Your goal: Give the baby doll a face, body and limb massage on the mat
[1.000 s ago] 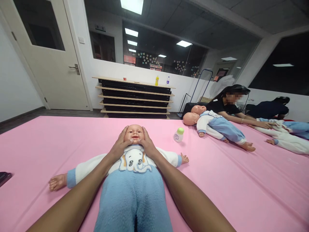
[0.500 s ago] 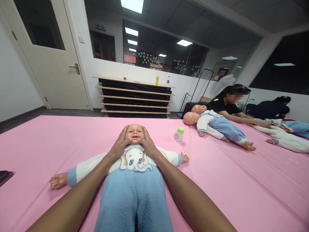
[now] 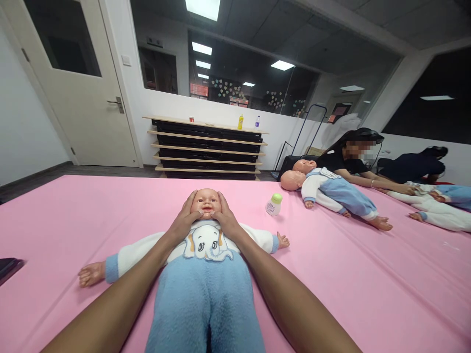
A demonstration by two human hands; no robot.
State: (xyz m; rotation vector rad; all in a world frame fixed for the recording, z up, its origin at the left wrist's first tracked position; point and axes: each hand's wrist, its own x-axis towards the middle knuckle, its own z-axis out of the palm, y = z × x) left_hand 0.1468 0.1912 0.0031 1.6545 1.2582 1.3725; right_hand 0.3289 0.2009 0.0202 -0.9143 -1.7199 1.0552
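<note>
A baby doll [image 3: 208, 289] lies on its back in front of me, in a white top with an elephant picture and fuzzy blue trousers. Both its arms are spread out sideways. My left hand [image 3: 185, 219] and my right hand [image 3: 225, 220] hold its head [image 3: 207, 197] from either side. Both thumbs rest on the lower cheeks near the mouth, while the other fingers wrap along the sides of the head. To the right of the doll stands a small white bottle with a green cap [image 3: 274, 205].
A pink mat [image 3: 331, 279] covers the surface. Two more dolls [image 3: 336, 191] lie at the right. Beyond them a person [image 3: 353, 159] reaches toward another doll, with a second person behind. A dark object [image 3: 10, 268] sits at the left edge. Stacked boards [image 3: 208, 152] stand by the wall.
My hands keep the same hold on the doll's head. Only the view has shifted very slightly.
</note>
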